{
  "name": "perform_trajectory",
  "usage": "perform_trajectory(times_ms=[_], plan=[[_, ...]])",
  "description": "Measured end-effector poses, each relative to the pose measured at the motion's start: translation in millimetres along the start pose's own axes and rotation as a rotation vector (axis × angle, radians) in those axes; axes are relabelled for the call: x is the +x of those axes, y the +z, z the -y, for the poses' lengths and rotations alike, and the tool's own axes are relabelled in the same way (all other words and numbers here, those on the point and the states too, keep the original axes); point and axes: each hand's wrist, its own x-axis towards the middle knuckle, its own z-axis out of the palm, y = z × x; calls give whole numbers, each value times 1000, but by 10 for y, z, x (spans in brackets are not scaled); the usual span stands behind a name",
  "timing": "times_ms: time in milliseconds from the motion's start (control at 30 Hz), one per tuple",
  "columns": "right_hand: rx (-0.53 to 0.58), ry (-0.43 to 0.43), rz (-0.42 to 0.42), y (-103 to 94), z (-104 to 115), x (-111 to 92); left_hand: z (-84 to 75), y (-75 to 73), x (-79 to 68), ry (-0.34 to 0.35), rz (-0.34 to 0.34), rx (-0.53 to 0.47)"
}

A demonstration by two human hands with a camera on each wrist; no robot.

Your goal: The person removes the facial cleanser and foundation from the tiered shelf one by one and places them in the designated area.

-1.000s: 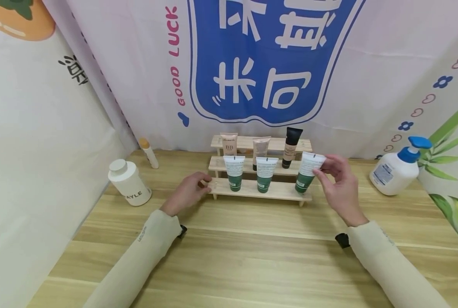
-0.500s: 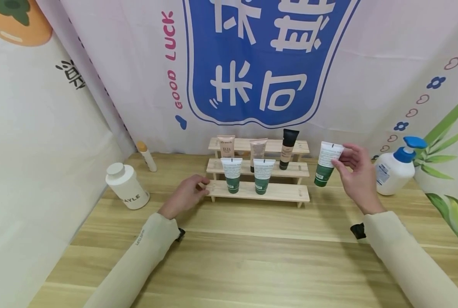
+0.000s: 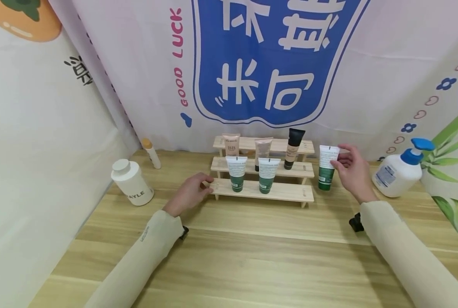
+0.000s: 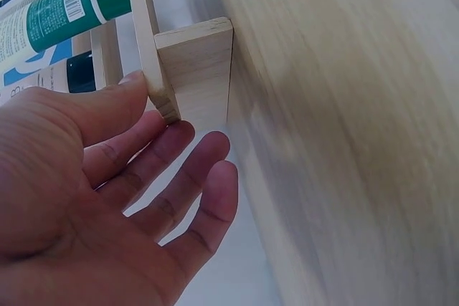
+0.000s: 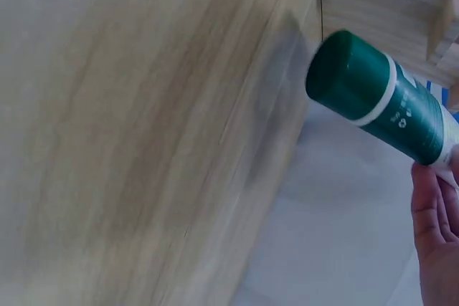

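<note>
ok, pinched white-and-green tube (image 3: pixel 326 168) in right hand (image 3: pixel 353 173), held it upright just beside wooden stand (image 3: pixel 299 170), at its 3 o'clock. gripped end of bottom tier (image 3: pixel 290 193) with left hand (image 3: pixel 190 192) at 9 o'clock. saw two matching tubes (image 3: pixel 267 176) on that tier, pump bottle (image 3: pixel 399 174) at held tube's 3 o'clock.

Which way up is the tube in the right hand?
The tube is cap down: its green cap is lowest, and the right hand holds its white upper part.
</note>
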Motion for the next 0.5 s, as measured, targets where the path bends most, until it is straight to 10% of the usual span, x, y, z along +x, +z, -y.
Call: perform_trajectory(times_ms=[500], plan=[[5, 104, 176, 111, -176, 183, -29, -19, 7, -28, 19, 8]])
